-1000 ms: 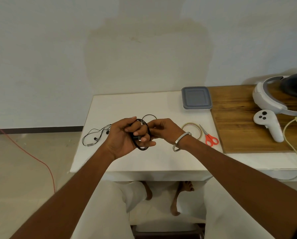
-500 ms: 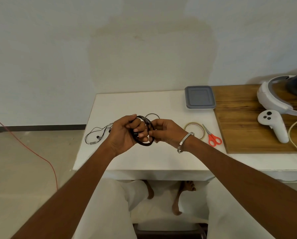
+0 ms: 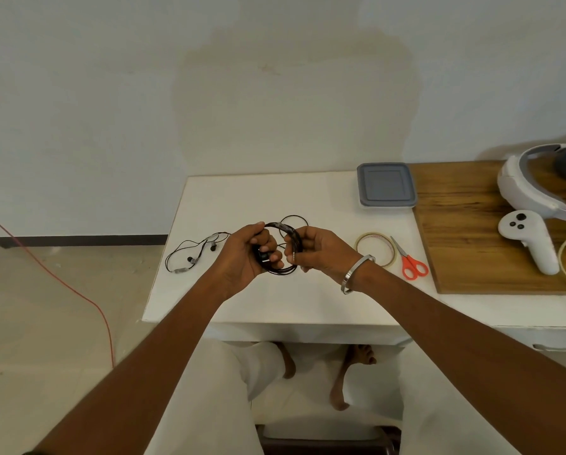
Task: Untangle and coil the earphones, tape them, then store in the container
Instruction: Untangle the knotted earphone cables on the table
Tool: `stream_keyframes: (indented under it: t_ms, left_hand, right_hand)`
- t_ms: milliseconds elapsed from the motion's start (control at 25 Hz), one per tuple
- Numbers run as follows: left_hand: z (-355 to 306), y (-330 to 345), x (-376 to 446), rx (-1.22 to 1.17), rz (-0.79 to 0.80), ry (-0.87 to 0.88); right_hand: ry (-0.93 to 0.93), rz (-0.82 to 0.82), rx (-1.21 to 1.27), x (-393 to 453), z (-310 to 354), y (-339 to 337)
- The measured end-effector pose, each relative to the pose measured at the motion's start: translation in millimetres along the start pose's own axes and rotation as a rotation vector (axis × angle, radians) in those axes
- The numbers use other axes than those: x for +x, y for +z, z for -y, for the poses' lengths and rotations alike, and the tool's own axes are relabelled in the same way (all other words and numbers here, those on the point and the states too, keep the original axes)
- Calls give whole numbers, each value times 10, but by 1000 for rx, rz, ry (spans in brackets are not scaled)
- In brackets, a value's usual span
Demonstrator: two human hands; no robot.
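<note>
- Between the two hands, above the near part of the white table (image 3: 307, 310): a coiled black earphone cable (image 3: 283, 270), held up as a ring.
- Left hand (image 3: 242, 257) grips the coil's left side, fingers curled round the strands and a small dark block on the cable.
- Right hand (image 3: 321, 251) pinches the coil's right side between thumb and fingertips; a short light tip sticks out by the thumb. A metal bangle (image 3: 357, 270) sits on that wrist.
- Just beyond the hands, a single thin black loop (image 3: 293, 221) shows over the table; whether it lies flat I cannot tell.
- Left of the left hand: a second pair of earphones (image 3: 193, 254), loose on the table near its edge.
- Right of the right hand: tape roll (image 3: 375, 251), flat, with red scissors (image 3: 411, 262) just beside it.
- Farther beyond the right hand: grey-lidded container (image 3: 386, 185), closed, at the table's back edge.
- Well right: wooden board (image 3: 465, 231) carrying a white controller (image 3: 531, 241) and a headset (image 3: 531, 188).
- No readable writing or brand marks anywhere.
</note>
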State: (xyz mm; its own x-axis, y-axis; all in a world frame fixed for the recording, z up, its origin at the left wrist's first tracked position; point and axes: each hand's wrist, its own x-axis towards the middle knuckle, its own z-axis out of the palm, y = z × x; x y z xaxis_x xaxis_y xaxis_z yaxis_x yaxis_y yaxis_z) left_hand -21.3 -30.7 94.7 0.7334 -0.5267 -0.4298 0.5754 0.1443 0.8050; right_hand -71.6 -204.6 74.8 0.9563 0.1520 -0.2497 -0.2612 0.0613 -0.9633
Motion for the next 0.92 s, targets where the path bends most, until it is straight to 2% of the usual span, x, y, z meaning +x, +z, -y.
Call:
stream_keyframes:
  t_ms: [160,360,600,760,920]
  left_hand:
    - [51,32,79,-17,-67,-7]
    - [104,51,238,-15,-191,-34]
    - [154,235,477,168,-279,-44]
    - [195,367,722,346,-356,-29]
    - [285,420,985,462,-389,13]
  right_hand:
    - [5,-52,48,19,-56,-7]
    - [64,-101,241,62,-62,-98]
    - [136,-217,287,198,-72,-235]
    - [58,-435,-90,357,-130,-360]
    - [45,-585,-213,520,-217,-570]
